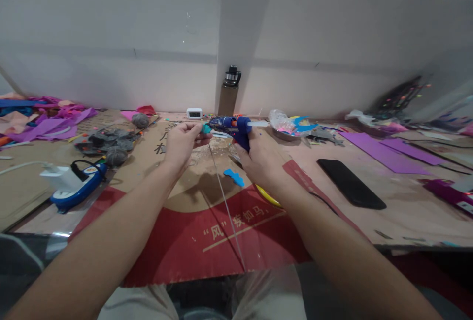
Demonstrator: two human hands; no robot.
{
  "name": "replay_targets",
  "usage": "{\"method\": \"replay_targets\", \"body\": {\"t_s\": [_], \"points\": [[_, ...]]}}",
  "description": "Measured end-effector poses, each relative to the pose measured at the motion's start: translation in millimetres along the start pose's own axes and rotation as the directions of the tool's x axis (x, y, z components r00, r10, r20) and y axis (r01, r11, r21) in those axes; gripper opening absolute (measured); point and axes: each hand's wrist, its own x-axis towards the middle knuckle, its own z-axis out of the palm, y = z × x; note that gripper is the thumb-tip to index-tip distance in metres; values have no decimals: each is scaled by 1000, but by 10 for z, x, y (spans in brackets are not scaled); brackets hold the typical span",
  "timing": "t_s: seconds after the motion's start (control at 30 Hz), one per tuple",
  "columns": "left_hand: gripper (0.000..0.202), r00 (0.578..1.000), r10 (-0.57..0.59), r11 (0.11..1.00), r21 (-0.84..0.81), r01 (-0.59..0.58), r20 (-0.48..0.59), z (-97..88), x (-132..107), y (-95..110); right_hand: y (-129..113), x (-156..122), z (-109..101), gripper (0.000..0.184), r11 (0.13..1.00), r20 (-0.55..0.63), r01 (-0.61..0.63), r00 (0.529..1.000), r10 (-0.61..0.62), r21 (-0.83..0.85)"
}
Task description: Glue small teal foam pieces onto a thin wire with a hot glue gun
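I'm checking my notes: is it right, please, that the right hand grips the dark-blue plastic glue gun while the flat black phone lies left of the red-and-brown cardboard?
Not quite: the head view shows the phone to the right of the cardboard; the right hand does grip the glue gun.

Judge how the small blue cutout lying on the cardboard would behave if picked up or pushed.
The blue cutout looks thin and small, so it would probably be light and bend easily. Its flat lie on the cardboard suggests it would likely slide rather than roll.
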Motion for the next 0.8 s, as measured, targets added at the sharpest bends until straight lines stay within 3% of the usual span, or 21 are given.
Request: {"method": "replay_targets", "body": {"t_s": [0.63,0.8], "points": [[10,1000,5,1000,4,-5,0,22,-12,1,44,-1,94,34,997,-31,65,997,-64,40],[13,1000,-5,1000,4,5,15,14,-18,0,31,8,59,33,988,-13,12,1000,-10,155]]}}
